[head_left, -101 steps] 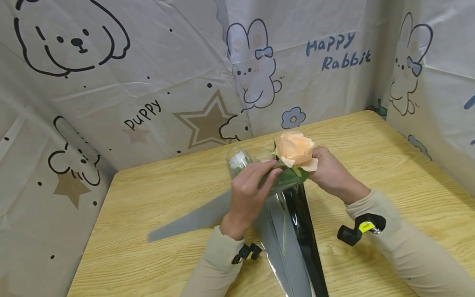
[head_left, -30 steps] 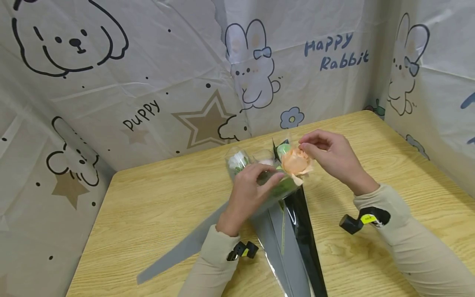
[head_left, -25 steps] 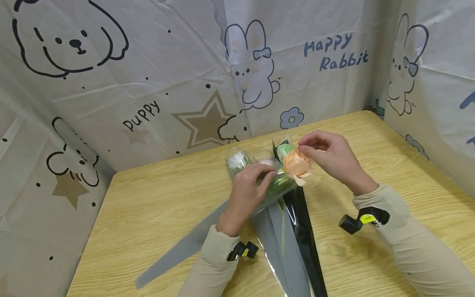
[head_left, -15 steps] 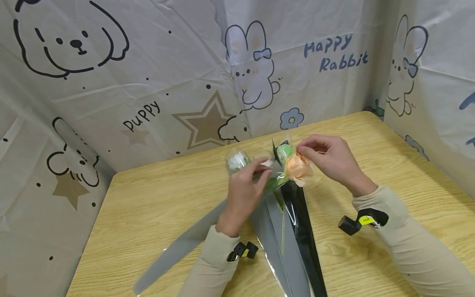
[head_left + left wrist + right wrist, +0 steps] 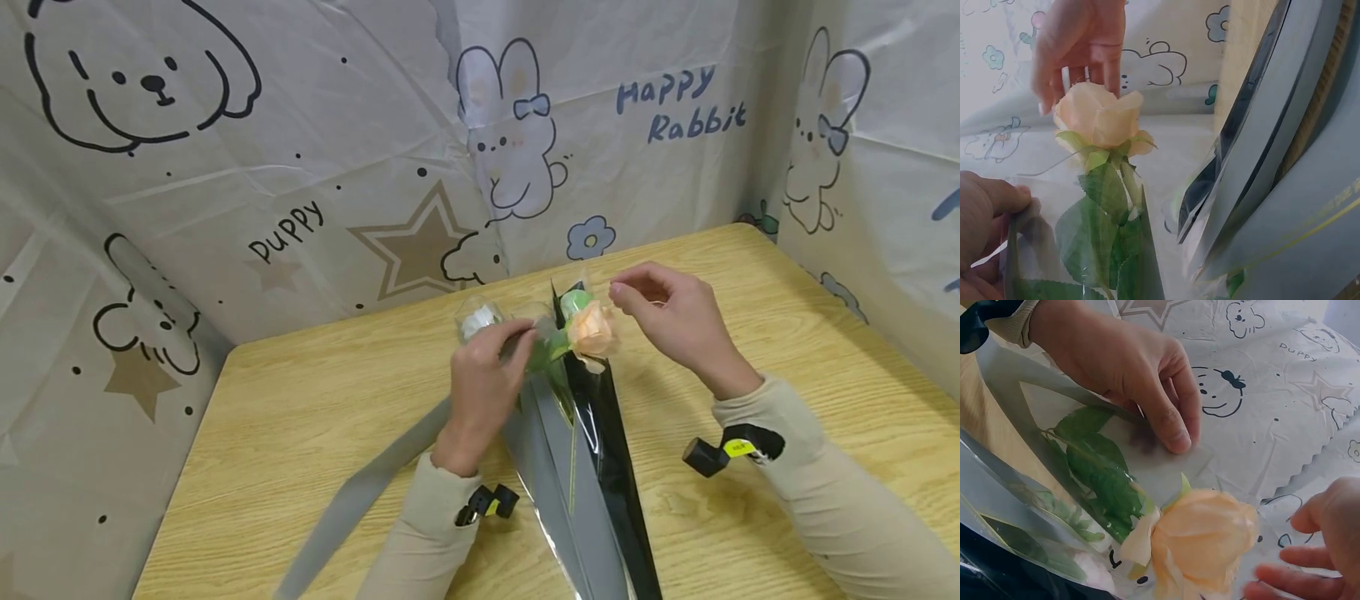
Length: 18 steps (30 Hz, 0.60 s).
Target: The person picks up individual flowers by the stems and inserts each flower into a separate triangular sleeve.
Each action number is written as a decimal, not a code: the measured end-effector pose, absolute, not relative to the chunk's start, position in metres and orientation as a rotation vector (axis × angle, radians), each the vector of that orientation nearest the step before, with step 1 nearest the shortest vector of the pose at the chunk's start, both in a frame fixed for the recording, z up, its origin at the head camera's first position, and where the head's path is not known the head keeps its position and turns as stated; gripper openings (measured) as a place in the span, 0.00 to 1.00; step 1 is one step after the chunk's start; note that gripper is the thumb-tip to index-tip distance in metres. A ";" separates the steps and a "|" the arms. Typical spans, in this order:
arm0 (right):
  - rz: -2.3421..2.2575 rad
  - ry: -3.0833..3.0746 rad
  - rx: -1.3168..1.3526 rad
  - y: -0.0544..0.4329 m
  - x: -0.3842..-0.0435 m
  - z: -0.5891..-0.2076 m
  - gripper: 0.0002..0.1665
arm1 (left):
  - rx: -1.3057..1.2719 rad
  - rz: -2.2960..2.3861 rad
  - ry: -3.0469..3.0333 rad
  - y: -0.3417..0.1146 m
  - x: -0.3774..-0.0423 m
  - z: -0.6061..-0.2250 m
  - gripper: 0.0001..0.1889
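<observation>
A peach artificial rose (image 5: 593,328) with green leaves (image 5: 1104,231) sits in a clear-and-grey flower sleeve (image 5: 360,492), its bloom out past the sleeve's open end. My left hand (image 5: 483,387) pinches the sleeve's clear rim between thumb and fingers, as the right wrist view also shows. To the right of the bloom is my right hand (image 5: 678,325), its fingers relaxed and parted, holding nothing. In the left wrist view that hand (image 5: 1085,44) appears just beyond the petals. The lower stem is hidden by the sleeve and my left hand.
Beneath lie more wrapped flowers: a white one (image 5: 478,320), a green one (image 5: 576,302) and a pale pink one (image 5: 1092,569). Their grey sleeves (image 5: 558,475) and a black sleeve (image 5: 611,467) run toward the table's (image 5: 285,417) near edge. A printed curtain (image 5: 337,125) hangs behind.
The rose in its sleeve has turned, and the sleeve's tail has swung toward me. My right hand has gone from behind the bloom to beside it; my left hand has shifted slightly left.
</observation>
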State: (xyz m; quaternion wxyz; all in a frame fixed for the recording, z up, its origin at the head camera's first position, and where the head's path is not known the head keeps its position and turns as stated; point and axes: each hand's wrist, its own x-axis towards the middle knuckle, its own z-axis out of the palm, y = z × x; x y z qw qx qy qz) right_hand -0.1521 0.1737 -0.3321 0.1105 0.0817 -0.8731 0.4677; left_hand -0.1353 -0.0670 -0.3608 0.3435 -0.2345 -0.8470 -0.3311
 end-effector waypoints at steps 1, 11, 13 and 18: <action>1.378 -2.587 0.223 0.174 -0.152 -0.331 0.21 | -0.605 -0.864 -2.194 -0.067 -0.135 -0.360 0.07; 1.565 -2.585 0.381 0.168 -0.152 -0.334 0.22 | -0.668 -0.837 -2.181 -0.068 -0.136 -0.360 0.06; 1.571 -2.550 0.447 0.166 -0.152 -0.337 0.20 | -0.685 -0.827 -2.181 -0.067 -0.136 -0.360 0.06; 1.623 -2.479 0.551 0.162 -0.151 -0.340 0.16 | -0.715 -0.829 -2.164 -0.066 -0.135 -0.360 0.05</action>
